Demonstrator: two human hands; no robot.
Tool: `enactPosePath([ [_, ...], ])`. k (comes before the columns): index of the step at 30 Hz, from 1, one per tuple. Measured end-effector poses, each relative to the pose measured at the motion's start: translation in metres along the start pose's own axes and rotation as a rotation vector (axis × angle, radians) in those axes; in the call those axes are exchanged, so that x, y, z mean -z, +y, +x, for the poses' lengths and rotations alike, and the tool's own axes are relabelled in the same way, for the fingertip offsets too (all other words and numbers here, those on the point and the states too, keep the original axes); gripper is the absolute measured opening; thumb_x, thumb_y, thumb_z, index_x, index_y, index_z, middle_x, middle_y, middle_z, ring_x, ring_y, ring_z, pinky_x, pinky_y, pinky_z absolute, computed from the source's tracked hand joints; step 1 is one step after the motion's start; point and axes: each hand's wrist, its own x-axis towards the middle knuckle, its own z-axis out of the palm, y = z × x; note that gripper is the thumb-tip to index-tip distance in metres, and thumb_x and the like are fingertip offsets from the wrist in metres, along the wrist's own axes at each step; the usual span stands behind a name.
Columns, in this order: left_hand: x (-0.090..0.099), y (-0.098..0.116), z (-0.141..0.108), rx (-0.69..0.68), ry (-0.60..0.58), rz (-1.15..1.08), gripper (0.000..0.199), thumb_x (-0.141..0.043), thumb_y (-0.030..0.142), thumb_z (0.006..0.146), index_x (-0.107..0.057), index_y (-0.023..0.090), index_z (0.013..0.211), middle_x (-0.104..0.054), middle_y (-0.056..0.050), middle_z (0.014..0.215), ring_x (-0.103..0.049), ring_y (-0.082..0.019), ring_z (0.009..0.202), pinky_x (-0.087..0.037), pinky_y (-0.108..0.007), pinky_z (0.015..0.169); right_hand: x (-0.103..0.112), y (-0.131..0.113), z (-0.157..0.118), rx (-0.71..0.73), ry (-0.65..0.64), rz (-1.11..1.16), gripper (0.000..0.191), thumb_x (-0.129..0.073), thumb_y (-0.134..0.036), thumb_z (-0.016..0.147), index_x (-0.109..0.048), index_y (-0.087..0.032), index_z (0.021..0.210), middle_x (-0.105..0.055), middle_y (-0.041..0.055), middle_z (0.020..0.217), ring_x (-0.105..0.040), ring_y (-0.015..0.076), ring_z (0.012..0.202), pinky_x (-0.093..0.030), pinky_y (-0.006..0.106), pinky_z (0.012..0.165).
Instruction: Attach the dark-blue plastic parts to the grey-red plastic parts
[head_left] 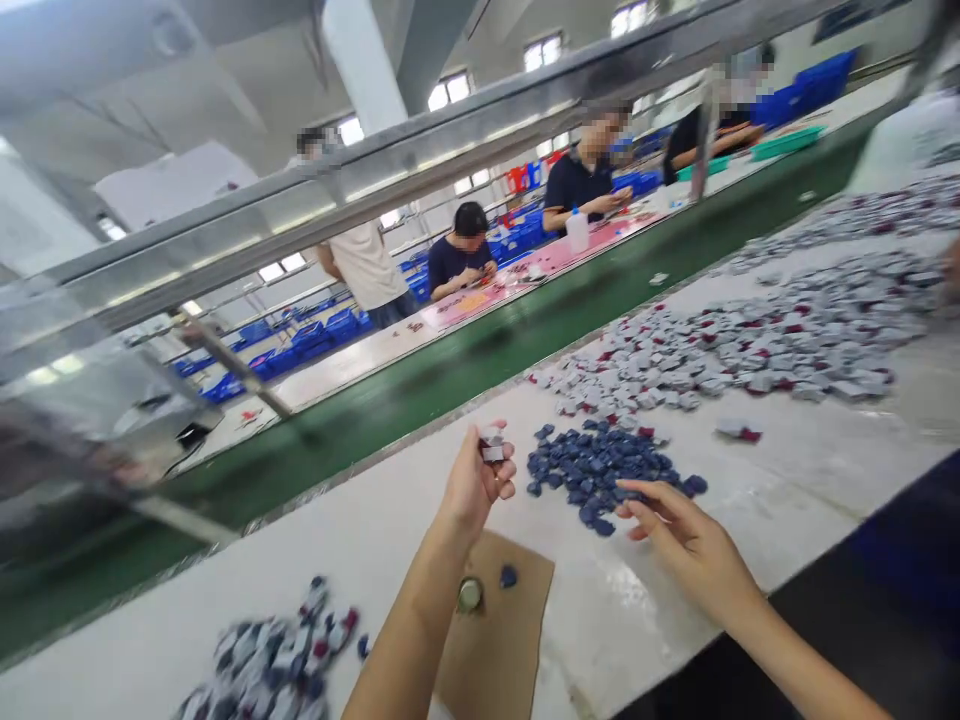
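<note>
My left hand (474, 482) is raised over the white worktable (360, 545) and pinches a small grey-and-red piece (492, 445) between its fingertips. My right hand (686, 538) hovers with fingers apart at the near edge of a heap of small dark blue caps (600, 468), touching or nearly touching them, holding nothing. Under my left forearm lies a brown cardboard sheet (499, 640) with a single blue cap (508, 576) and a small round metal-looking item (470, 594) on it.
A wide spread of grey-and-red pieces (757, 345) covers the table to the far right; a smaller pile (274, 655) lies at the near left. A green conveyor belt (420, 385) runs behind the table under a metal rail (390, 165). Several people work at the opposite bench.
</note>
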Motion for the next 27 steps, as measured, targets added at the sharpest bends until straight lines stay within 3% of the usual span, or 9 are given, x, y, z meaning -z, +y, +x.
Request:
enactPosePath([
  [2, 0.008, 0.004, -0.05, 0.01, 0.045, -0.101, 0.032, -0.044, 0.045, 0.082, -0.051, 0.018, 0.098, -0.046, 0.003, 0.067, -0.038, -0.004, 0.045, -0.029, -0.013, 0.034, -0.015, -0.016, -0.006, 0.007, -0.082, -0.004, 0.03, -0.051, -0.043, 0.084, -0.059, -0.022, 0.103, -0.063, 0.0059, 0.088, -0.063, 0.0175, 0.074, -0.057, 0.03, 0.063],
  [5, 0.027, 0.004, -0.116, -0.062, 0.18, -0.172, 0.028, -0.055, 0.039, 0.079, -0.056, 0.016, 0.095, -0.055, 0.0, 0.077, -0.05, -0.007, 0.058, -0.042, -0.014, 0.04, -0.038, -0.042, -0.014, 0.073, -0.242, 0.021, 0.026, -0.049, -0.041, 0.085, -0.059, -0.022, 0.101, -0.063, 0.0064, 0.095, -0.062, 0.0187, 0.083, -0.057, 0.031, 0.067],
  [8, 0.057, 0.002, -0.165, -0.224, 0.457, -0.173, 0.034, -0.066, 0.042, 0.071, -0.063, 0.016, 0.092, -0.06, -0.004, 0.091, -0.058, -0.012, 0.074, -0.052, -0.018, 0.052, -0.055, -0.062, -0.016, 0.112, -0.401, -0.043, 0.027, -0.047, -0.04, 0.086, -0.06, -0.021, 0.101, -0.062, 0.0066, 0.09, -0.062, 0.017, 0.074, -0.055, 0.027, 0.055],
  [10, 0.078, -0.001, -0.186, -0.314, 0.644, -0.178, 0.036, -0.069, 0.044, 0.067, -0.065, 0.016, 0.089, -0.059, 0.0, 0.076, -0.053, -0.007, 0.059, -0.046, -0.014, 0.043, -0.064, -0.069, -0.014, 0.162, -0.472, -0.194, 0.03, -0.043, -0.04, 0.088, -0.06, -0.021, 0.104, -0.062, 0.0068, 0.087, -0.06, 0.0152, 0.064, -0.051, 0.027, 0.051],
  [14, 0.103, -0.02, -0.207, -0.322, 0.804, -0.213, 0.035, -0.068, 0.045, 0.068, -0.067, 0.015, 0.086, -0.044, 0.006, 0.052, -0.031, -0.001, 0.039, -0.027, -0.009, 0.031, -0.085, -0.076, -0.009, 0.286, -0.584, -0.492, 0.033, -0.041, -0.035, 0.088, -0.05, -0.02, 0.116, -0.061, 0.0029, 0.074, -0.057, 0.0152, 0.059, -0.046, 0.028, 0.054],
  [17, 0.106, -0.041, -0.213, -0.207, 0.823, -0.273, 0.038, -0.072, 0.044, 0.063, -0.067, 0.016, 0.089, -0.054, 0.002, 0.061, -0.041, -0.004, 0.046, -0.031, -0.01, 0.032, -0.102, -0.078, -0.007, 0.309, -0.711, -0.576, 0.026, -0.043, -0.031, 0.087, -0.05, -0.019, 0.109, -0.061, 0.0013, 0.069, -0.056, 0.0148, 0.055, -0.042, 0.026, 0.051],
  [21, 0.102, -0.069, -0.221, -0.026, 0.846, -0.286, 0.037, -0.078, 0.037, 0.057, -0.069, 0.015, 0.085, -0.066, -0.005, 0.074, -0.055, -0.009, 0.058, -0.042, -0.014, 0.04, -0.118, -0.073, -0.005, 0.459, -0.888, -0.6, 0.026, -0.038, -0.026, 0.088, -0.06, -0.021, 0.101, -0.066, 0.0068, 0.091, -0.063, 0.019, 0.075, -0.046, 0.029, 0.061],
  [23, 0.101, -0.077, -0.226, 0.02, 0.889, -0.254, 0.033, -0.08, 0.034, 0.053, -0.069, 0.013, 0.077, -0.069, -0.007, 0.073, -0.058, -0.01, 0.057, -0.045, -0.015, 0.044, -0.122, -0.067, -0.005, 0.481, -0.902, -0.608, 0.029, -0.037, -0.025, 0.088, -0.059, -0.021, 0.106, -0.066, 0.0078, 0.1, -0.064, 0.0217, 0.084, -0.048, 0.031, 0.067],
  [27, 0.102, -0.084, -0.231, 0.03, 0.97, -0.206, 0.028, -0.081, 0.03, 0.049, -0.068, 0.013, 0.067, -0.069, -0.005, 0.065, -0.062, -0.012, 0.056, -0.048, -0.017, 0.048, -0.125, -0.056, -0.006, 0.45, -0.89, -0.669, 0.03, -0.038, -0.028, 0.087, -0.059, -0.021, 0.108, -0.069, 0.0071, 0.096, -0.065, 0.0231, 0.075, -0.048, 0.032, 0.061],
])
